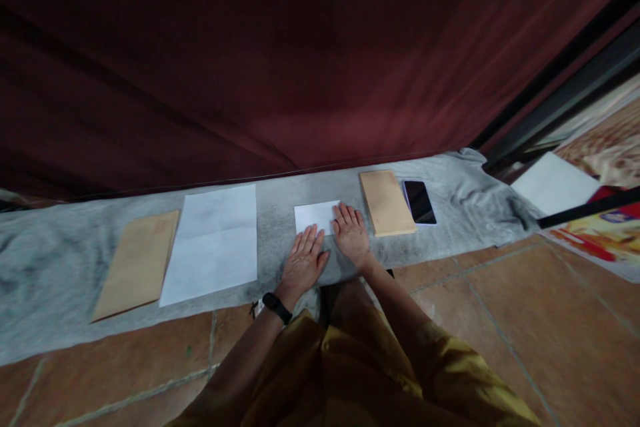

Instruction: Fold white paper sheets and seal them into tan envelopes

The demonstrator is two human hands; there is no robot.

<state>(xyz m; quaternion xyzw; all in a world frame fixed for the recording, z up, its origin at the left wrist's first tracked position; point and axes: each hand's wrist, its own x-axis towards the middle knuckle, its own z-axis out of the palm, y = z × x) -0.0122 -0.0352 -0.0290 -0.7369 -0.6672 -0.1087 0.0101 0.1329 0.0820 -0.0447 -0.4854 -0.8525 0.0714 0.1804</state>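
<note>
A small folded white paper [314, 216] lies on the grey cloth [50, 267] in front of me. My left hand [303, 260] rests flat, fingers stretched out, its fingertips at the paper's near edge. Beside it, my right hand [350, 232] lies flat too, fingers spread over the paper's right corner. Neither hand holds anything. A black band sits on my left wrist.
A larger white sheet [213, 243] and a brown envelope [137, 263] lie to the left. Another brown envelope [386, 202] and a dark phone [419, 201] lie to the right. A dark red curtain hangs behind; tiled floor lies around my knees.
</note>
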